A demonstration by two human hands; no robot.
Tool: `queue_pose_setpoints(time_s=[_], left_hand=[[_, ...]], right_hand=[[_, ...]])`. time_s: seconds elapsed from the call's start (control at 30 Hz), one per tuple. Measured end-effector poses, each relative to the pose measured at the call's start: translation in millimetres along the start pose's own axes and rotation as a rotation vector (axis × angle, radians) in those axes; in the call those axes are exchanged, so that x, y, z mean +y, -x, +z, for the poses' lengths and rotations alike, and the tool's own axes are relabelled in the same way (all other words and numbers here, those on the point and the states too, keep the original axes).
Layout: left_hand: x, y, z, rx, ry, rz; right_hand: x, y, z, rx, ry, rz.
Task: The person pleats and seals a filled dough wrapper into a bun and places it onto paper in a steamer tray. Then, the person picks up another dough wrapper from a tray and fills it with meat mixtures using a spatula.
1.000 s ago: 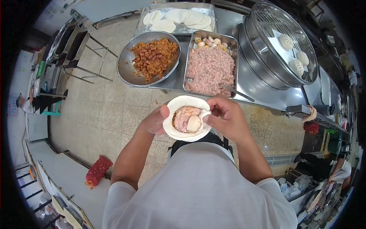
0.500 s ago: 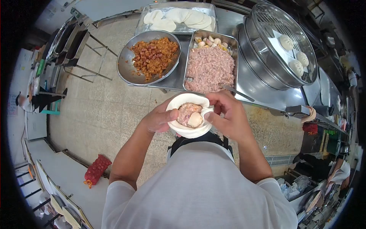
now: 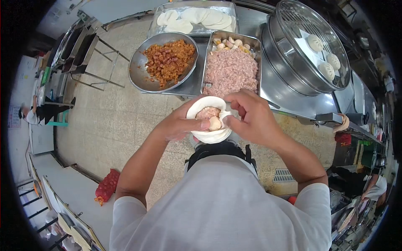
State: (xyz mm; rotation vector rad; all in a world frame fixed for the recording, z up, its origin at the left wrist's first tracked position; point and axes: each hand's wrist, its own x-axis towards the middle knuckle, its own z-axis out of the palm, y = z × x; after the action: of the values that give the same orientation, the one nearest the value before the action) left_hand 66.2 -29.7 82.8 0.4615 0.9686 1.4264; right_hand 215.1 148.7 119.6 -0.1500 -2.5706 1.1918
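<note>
Head view, inspected remotely: I find the dough wrapper (image 3: 212, 137) held above the floor, on the near side of the metal tray (image 3: 260, 62) of minced meat (image 3: 230, 73). It is open at the top, showing filling (image 3: 207, 113) and a pale piece (image 3: 215, 123); part of the rim on the right-hand side is gathered.

Left hand (image 3: 180, 125): closed around the wrapper's side, thumb over the filling, fingers partly hidden below. Right hand (image 3: 255, 117): thumb against the gathered rim, forefinger bent above it. Whether another finger backs that thumb, I cannot tell.

Technique, in my assessment: the left thumb should press filling and pale piece lightly down and inward, keeping the rim dry, since grease there would likely weaken the joint. Each fold should be small, even and laid against the last, with the left hand turning the wrapper towards the right thumb. I would advise pinching the dough only, without pulling; a stretched rim may thin or tear.

Markings: a printed sheet (image 3: 14, 116) is on the far left wall, its text too small to read. I find no legible brand or label on the tray, the metal bowl (image 3: 136, 71) or the steamer (image 3: 284, 54).
</note>
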Motion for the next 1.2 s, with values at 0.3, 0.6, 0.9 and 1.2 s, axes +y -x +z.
queue_pose_setpoints(time_s=[0.3,0.6,0.9,1.2], left_hand=[[-3,-7,-12,0.04,-0.104,-0.083],[3,-10,-8,-0.002,-0.304,-0.168],[-5,-18,-16,0.009,-0.443,-0.287],[12,-20,-16,-0.221,-0.821,-0.216]], right_hand=[[19,9,33,-0.017,-0.044,-0.072],[2,14,33,0.166,-0.123,0.21],[19,27,48,-0.031,0.008,0.12],[11,18,46,0.029,-0.138,0.246]])
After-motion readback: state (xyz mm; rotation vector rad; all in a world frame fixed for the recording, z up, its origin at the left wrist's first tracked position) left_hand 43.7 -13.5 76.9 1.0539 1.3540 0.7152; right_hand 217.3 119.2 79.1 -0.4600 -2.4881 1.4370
